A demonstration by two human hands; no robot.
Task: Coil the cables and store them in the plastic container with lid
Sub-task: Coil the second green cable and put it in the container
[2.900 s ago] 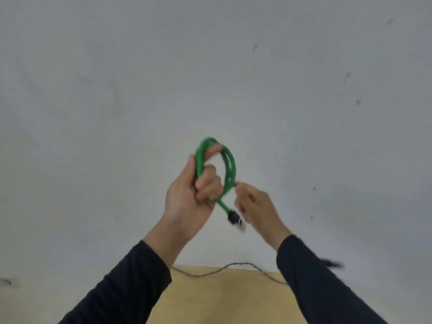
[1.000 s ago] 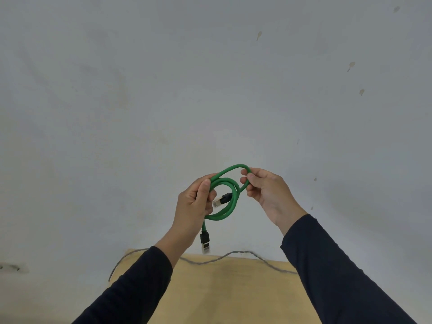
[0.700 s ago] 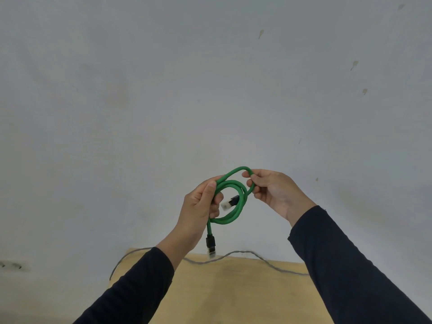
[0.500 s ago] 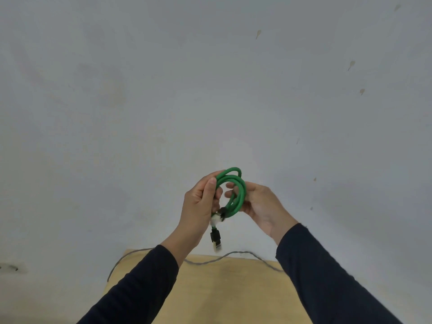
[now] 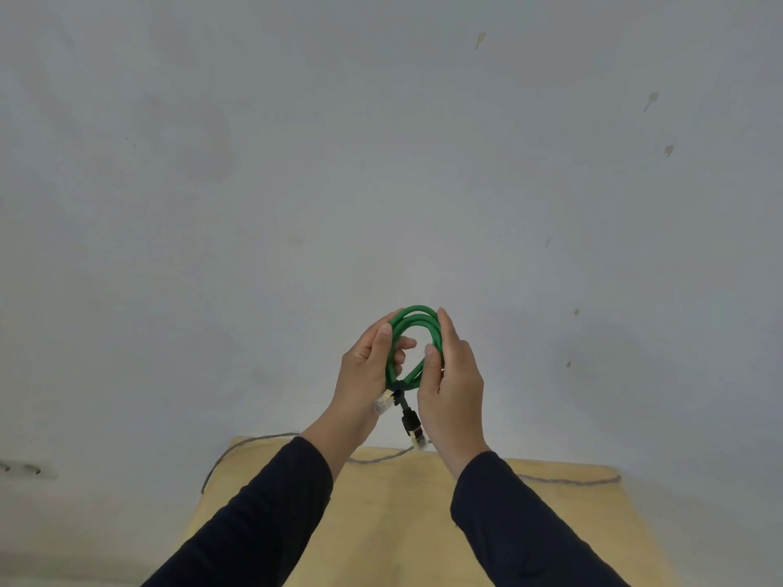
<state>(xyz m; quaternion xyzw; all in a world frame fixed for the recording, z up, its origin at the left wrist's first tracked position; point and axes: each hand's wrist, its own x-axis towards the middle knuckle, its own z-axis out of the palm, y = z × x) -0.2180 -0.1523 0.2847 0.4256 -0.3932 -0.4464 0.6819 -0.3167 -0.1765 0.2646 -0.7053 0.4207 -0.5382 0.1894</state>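
A green cable (image 5: pixel 417 322) is wound into a small upright coil held in front of the wall, above the table. My left hand (image 5: pixel 366 374) grips the coil's left side, and my right hand (image 5: pixel 451 381) presses against its right side. Both plug ends hang below the coil: a clear plug (image 5: pixel 383 403) by my left palm and a black and gold plug (image 5: pixel 413 427) between my wrists. The plastic container with lid is not in view.
A light wooden table (image 5: pixel 394 523) lies below my arms. A thin grey cable (image 5: pixel 254 440) runs along its far edge. A wall socket (image 5: pixel 25 470) sits low at the far left on the pale wall (image 5: pixel 296 163).
The loose loops have been squeezed into a tighter, narrower coil. My right hand shifted from pinching the top loop to cupping the coil's right side. Both plug ends now hang at the bottom.
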